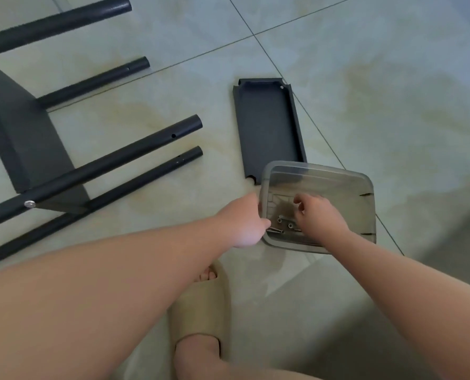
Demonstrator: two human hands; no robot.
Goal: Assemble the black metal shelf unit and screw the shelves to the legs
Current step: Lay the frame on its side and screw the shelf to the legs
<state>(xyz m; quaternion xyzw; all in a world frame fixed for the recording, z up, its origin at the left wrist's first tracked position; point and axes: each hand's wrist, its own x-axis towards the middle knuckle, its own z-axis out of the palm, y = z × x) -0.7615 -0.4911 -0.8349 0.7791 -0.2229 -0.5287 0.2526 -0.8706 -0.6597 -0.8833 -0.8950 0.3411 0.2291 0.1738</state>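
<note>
My left hand (245,223) grips the left rim of the grey container (360,198). My right hand (318,212) is inside it, fingers curled over the screws (284,226); I cannot tell whether it holds one. The loose shelf (266,127) lies just beyond and the part-built legs (113,157) to the left, on a pale, stained tiled floor (365,78).

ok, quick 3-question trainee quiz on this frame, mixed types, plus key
1. The left hand grips: A) a slipper B) the tub by its rim C) a screwdriver.
2. True or false: the loose shelf lies flat on the floor, outside the tub.
3. What does the right hand reach towards inside the tub?

Key: 1 B; 2 true; 3 the screws.
</note>
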